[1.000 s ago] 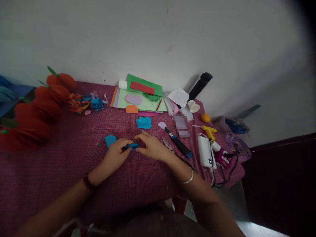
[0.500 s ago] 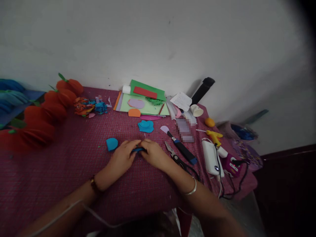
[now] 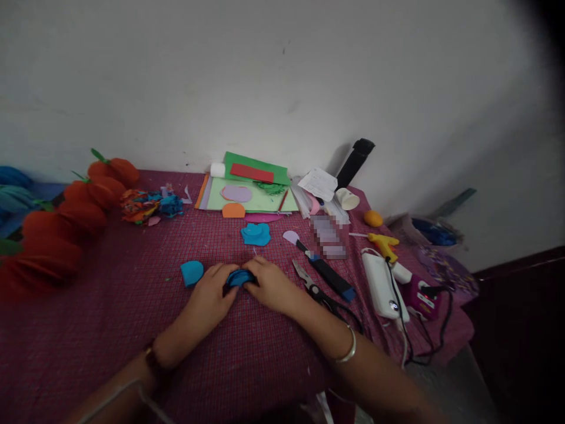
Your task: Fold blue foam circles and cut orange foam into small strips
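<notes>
Blue paper point(image 3: 241, 278) tilted further into view, scissors point(image 3: 314, 288) at three o'clock, cutout point(image 3: 191, 274) at nine; hands point(image 3: 210, 295) pinching it between them

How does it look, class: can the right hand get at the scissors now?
Likely yes: nothing stands between the right hand and the scissors, though it holds a layered blue piece.

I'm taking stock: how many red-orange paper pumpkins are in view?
4 red-orange paper pumpkins, lined up at left: farthest, second, third, nearest; more may be hidden.
</notes>
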The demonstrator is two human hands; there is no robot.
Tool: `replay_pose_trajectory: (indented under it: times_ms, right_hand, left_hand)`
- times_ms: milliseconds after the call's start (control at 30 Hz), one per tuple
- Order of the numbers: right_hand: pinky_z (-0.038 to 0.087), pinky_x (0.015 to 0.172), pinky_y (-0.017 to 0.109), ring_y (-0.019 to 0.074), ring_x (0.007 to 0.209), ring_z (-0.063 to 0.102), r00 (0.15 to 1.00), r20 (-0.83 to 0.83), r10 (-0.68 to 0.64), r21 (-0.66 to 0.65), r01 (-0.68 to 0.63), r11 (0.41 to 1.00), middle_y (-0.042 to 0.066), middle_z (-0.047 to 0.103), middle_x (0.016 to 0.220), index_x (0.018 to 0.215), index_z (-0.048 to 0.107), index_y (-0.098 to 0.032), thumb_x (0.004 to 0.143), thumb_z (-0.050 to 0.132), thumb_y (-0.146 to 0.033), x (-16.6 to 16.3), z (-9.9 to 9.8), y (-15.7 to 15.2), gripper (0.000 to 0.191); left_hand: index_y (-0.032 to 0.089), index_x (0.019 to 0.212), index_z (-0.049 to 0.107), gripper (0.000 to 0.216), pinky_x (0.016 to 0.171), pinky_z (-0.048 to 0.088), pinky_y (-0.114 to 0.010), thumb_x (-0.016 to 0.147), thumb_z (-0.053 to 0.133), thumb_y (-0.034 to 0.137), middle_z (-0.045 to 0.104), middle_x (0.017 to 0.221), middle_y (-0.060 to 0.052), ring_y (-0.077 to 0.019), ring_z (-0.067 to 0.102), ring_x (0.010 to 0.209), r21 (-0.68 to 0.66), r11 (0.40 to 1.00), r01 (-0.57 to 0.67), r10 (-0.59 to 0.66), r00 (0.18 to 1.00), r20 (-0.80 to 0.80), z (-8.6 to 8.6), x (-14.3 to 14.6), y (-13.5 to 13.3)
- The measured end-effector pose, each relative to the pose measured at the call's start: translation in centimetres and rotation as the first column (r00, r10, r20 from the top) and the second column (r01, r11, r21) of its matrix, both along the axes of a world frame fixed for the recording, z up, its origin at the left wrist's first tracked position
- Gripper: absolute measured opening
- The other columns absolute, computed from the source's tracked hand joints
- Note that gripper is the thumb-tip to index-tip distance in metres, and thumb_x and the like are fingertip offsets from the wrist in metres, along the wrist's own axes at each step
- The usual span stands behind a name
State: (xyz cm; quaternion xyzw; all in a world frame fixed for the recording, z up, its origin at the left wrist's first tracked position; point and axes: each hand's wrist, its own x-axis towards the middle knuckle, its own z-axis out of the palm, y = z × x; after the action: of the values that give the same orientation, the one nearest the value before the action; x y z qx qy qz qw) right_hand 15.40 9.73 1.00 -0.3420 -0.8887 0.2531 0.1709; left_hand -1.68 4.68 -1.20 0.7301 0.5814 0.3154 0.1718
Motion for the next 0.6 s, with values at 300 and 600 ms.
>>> replay_pose_trajectory:
  times_ms: [300,600]
  right_hand:
    - [0.043,0.077,0.027,0.0164,0.087,0.056,0.997,0.078,-0.022,-0.021,0.024,0.999,0.005,0.055,0.096,0.099,0.056,-0.016,0.086,0.049,-0.010,-0.19,0.53,-0.43,0.016]
    - [0.042,0.076,0.027,0.0157,0.086,0.055,1.000,0.005,-0.025,0.006,0.025,1.000,0.004,0.055,0.094,0.096,0.057,-0.017,0.087,0.051,-0.009,-0.08,0.43,-0.37,0.014]
  left_hand:
    - [0.019,0.090,0.057,0.015,0.073,0.049,-0.037,0.079,0.049,0.015,0.063,0.085,-0.004,-0.0216,0.060,0.081,-0.039,0.999,-0.025,0.028,0.996,0.082,-0.30,0.18,0.12]
    - [0.020,0.078,0.058,0.014,0.069,0.047,-0.033,0.079,0.046,0.012,0.061,0.078,-0.002,-0.0194,0.057,0.076,0.027,0.999,0.034,-0.034,0.999,-0.004,0.29,0.02,0.21]
